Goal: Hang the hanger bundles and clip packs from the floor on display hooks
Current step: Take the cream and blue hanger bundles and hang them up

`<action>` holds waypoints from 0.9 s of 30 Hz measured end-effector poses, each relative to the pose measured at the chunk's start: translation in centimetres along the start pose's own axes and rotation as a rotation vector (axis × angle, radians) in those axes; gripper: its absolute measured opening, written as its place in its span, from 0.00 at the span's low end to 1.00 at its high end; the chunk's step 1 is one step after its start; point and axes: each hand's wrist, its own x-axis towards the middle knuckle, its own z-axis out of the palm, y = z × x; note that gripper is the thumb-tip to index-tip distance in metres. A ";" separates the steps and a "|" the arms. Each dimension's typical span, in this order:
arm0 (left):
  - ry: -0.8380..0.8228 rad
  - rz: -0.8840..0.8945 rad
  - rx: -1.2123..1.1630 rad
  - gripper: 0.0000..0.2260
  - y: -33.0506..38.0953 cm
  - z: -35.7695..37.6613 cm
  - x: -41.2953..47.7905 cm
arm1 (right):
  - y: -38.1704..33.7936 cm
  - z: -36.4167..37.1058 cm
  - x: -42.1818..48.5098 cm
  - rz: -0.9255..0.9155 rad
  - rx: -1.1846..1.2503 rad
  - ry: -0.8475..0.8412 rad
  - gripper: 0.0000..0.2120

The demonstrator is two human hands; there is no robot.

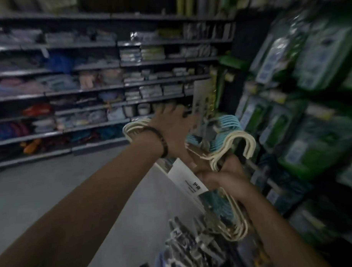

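Rightward, green packs [325, 48] beside cream hangers [243, 141].

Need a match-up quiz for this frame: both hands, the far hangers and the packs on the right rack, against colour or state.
1 left hand
2 right hand
3 far hangers
4 rack packs

a green
b grips cream hanger bundle
c light blue
d fingers spread

Pairs: 1-d; 2-b; 3-c; 4-a

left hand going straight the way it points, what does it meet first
Probably the hanging card pack just past the left hand; blur leaves depth unclear. The right hand grips a hanger bundle.
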 end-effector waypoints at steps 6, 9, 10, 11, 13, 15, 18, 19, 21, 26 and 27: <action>0.898 -0.358 -0.947 0.43 6.8 1.2 -2.4 | -5.6 -5.7 -4.5 0.039 0.260 0.397 0.20; 0.328 -0.301 -1.907 0.32 8.0 0.5 -0.9 | -8.0 -7.2 -7.4 0.054 0.327 0.506 0.32; 0.070 -0.221 -2.137 0.28 8.6 -0.3 -0.3 | -8.7 -7.7 -8.6 0.048 0.310 0.536 0.33; -0.099 -0.129 -2.210 0.27 9.0 -0.9 0.2 | -9.3 -7.9 -9.7 0.042 0.286 0.556 0.31; -0.204 0.001 -2.219 0.25 10.9 -2.3 0.7 | -10.5 -8.3 -12.2 0.035 0.211 0.596 0.23; -0.150 0.038 -2.325 0.18 13.5 -3.4 0.7 | -11.5 -8.0 -15.0 0.027 0.108 0.685 0.15; -0.119 0.082 -2.426 0.14 18.0 -6.0 -1.0 | -12.9 -7.9 -19.8 -0.019 -0.001 0.894 0.18; -0.112 0.106 -2.409 0.13 19.7 -6.9 -1.7 | -13.5 -8.2 -21.5 0.031 -0.105 0.944 0.21; -0.095 0.140 -2.372 0.12 22.9 -8.7 -3.0 | -14.3 -9.5 -25.1 0.228 -0.408 0.962 0.29; 0.005 0.171 -2.279 0.22 29.8 -13.5 -5.6 | -20.0 -12.9 -31.9 0.601 -1.070 1.072 0.37; -0.007 0.202 -2.251 0.22 31.1 -14.4 -6.2 | -22.0 -13.7 -33.0 0.597 -1.180 1.127 0.36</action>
